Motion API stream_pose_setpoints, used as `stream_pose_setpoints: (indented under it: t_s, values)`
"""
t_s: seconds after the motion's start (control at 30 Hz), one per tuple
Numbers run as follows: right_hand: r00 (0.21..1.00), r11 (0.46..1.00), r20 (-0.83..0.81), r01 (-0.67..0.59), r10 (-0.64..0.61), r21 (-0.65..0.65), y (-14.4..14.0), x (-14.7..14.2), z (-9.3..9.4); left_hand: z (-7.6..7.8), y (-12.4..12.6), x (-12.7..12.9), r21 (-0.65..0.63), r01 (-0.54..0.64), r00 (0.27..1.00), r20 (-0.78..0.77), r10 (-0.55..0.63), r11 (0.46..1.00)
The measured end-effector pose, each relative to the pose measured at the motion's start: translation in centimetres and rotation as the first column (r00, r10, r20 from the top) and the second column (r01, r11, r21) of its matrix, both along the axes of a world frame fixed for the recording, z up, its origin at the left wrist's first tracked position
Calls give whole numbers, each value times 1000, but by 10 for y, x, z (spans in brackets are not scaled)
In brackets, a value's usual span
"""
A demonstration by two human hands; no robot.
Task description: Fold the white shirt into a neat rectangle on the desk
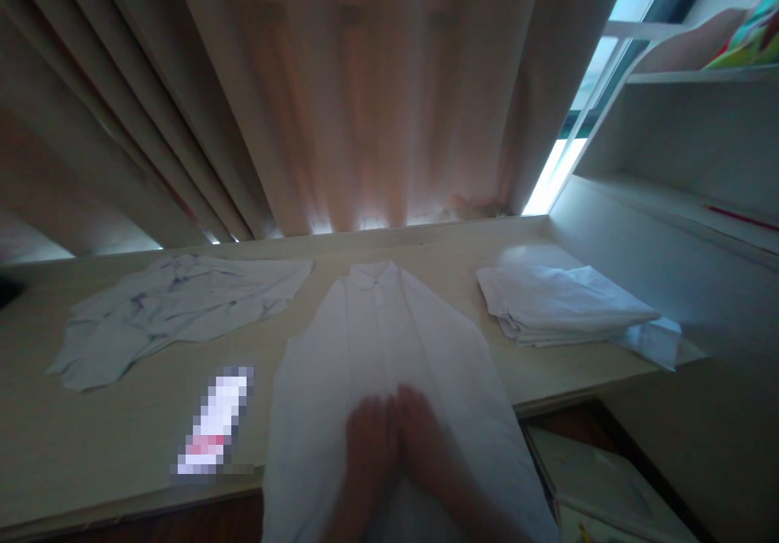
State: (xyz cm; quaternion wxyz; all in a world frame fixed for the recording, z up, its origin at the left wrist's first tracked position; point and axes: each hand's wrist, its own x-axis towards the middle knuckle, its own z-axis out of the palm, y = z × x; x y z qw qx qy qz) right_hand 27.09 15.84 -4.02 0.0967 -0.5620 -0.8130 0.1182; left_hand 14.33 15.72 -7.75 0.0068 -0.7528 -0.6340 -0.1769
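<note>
1. White collared shirt (389, 340): it lies flat on the wooden desk (122, 429) straight ahead of my hands, collar at the far end, hem hanging over the near edge toward me. The sides look folded in toward the middle. I judge it light, soft and limp, not fragile and not slippery. It will sag and crease wherever it is lifted by one point, so it is best taken by two spread points, at the shoulders or along a folded edge.

2. My left hand (368, 437): palm down on the lower middle of the shirt, fingers laid flat and together, gripping nothing. It only presses the cloth. The picture is blurred, so finer finger detail I cannot tell.

3. My right hand (419, 433): just beside the left and touching it, likewise flat on the shirt, with no cloth pinched that I can see.

4. Crumpled pale shirt (176, 303): spread loosely on the desk, well to the left of my hands and further away.

5. Stack of folded white garments (560, 303): on the desk to the right of my hands, near the far corner, edges roughly squared.

6. Containers: none on the desk. The white shelf unit (687, 137) to the right holds something brightly coloured (751, 36) on its top level; I cannot tell what it is.

7. Curtain (365, 88): hangs beyond the desk's far edge.
</note>
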Motion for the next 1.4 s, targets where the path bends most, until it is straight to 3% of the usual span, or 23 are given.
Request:
stream_pose_setpoints:
  t_s: [0.13,0.33,0.73,1.07,1.4]
  values:
    - [1000,1000,-10,21,-21,-2,0,-3,11,16,16,-7,-18,10,1000,8,-9,1000]
    - [1000,1000,13,22,-22,-9,5,-6,35,14,22,-11,-48,-16,1000,-3,15,999]
    - [997,998,41,63,-62,-23,7,-9,25,17,21,-7,-73,-32,999,-36,29,997]
    - [988,985,143,78,-55,-156,33,-13,61,24,27,-5,-194,-64,998,7,67,979]
    - [993,986,98,82,-68,-145,27,-10,45,25,28,-12,-186,-35,999,9,38,982]
